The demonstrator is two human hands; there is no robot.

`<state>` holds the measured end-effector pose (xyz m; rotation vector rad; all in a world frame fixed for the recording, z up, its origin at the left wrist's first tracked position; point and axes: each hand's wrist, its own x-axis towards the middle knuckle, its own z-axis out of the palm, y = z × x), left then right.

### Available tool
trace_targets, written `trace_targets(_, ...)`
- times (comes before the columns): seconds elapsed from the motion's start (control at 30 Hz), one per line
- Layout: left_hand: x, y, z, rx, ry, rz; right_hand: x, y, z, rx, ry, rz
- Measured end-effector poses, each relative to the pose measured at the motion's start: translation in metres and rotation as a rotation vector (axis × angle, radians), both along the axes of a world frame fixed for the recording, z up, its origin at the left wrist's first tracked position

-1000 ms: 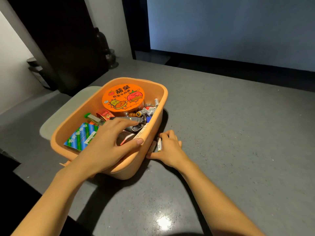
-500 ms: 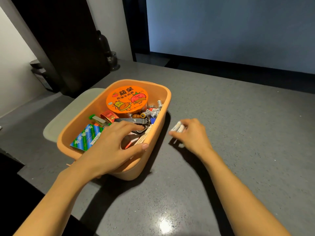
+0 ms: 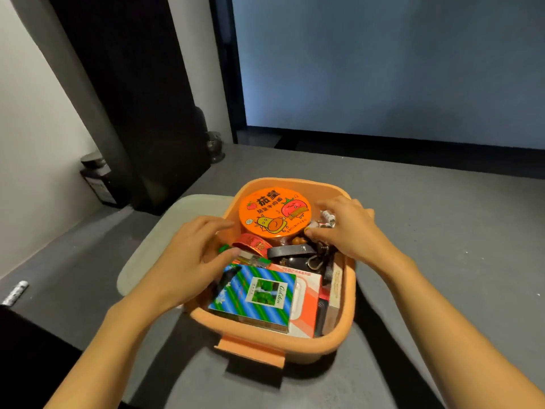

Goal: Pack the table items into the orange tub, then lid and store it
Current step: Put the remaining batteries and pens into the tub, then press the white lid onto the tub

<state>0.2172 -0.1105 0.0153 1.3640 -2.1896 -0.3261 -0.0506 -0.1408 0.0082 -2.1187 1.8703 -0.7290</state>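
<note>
The orange tub (image 3: 343, 326) sits on the grey worktop (image 3: 448, 231) toward its near left part, with its latch tab facing the near edge. A pale lid (image 3: 153, 237) lies flat against its left side. Inside are a round orange noodle cup (image 3: 274, 212) at the far end, a blue-and-green striped box (image 3: 256, 293) at the near end, a white-and-orange box (image 3: 306, 290) beside it and a red tape roll (image 3: 253, 243). The left hand (image 3: 191, 261) hovers over the left rim, fingers loosely spread and gripping nothing. The right hand (image 3: 348, 228) reaches over the right rim, fingertips at some small batteries (image 3: 328, 217); I cannot tell whether it grips them. A lone battery (image 3: 16, 291) lies near the worktop's left edge.
</note>
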Motion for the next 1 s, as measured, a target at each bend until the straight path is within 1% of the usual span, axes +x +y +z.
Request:
trace_targets(0.07,0.023,-0.02,-0.004,0.019,-0.028,-0.022,0.013,-0.002,0.002,-0.005,-0.023,-0.067)
trace_targets(0.17,0.044,-0.041,-0.017,0.087,-0.061,-0.021,0.035,0.0,0.013,-0.01,-0.075,-0.104)
trace_targets(0.3,0.073,-0.062,-0.042,0.185,-0.033,-0.001,0.086,0.01,0.032,-0.032,-0.146,-0.087)
trace_targets(0.37,0.087,-0.067,-0.058,0.203,-0.037,0.005,0.118,0.017,0.038,-0.008,-0.15,-0.035)
trace_targets(0.43,0.101,-0.072,-0.074,0.243,-0.101,0.016,0.155,0.02,0.035,0.025,-0.073,0.063)
trace_targets(0.5,0.108,-0.077,-0.088,0.262,-0.273,0.029,0.189,0.022,0.022,0.055,0.059,0.155)
trace_targets(0.53,0.11,-0.079,-0.094,0.261,-0.366,0.036,0.202,0.022,0.014,0.065,0.123,0.175)
trace_targets(0.6,0.111,-0.081,-0.102,0.288,-0.44,0.078,0.212,0.019,-0.002,0.072,0.213,0.165)
trace_targets(0.67,0.11,-0.08,-0.104,0.318,-0.427,0.115,0.209,0.016,-0.011,0.069,0.186,0.13)
trace_targets(0.73,0.106,-0.078,-0.102,0.304,-0.377,0.118,0.202,0.015,-0.013,0.072,0.127,0.124)
trace_targets(0.87,0.082,-0.076,-0.083,0.284,-0.106,0.058,0.185,0.025,-0.006,0.172,0.016,0.202)
trace_targets(0.93,0.065,-0.078,-0.069,0.271,-0.031,0.019,0.166,0.034,-0.001,0.238,-0.012,0.243)
trace_targets(1.0,0.045,-0.082,-0.054,0.236,-0.017,-0.005,0.138,0.047,0.002,0.307,0.007,0.237)
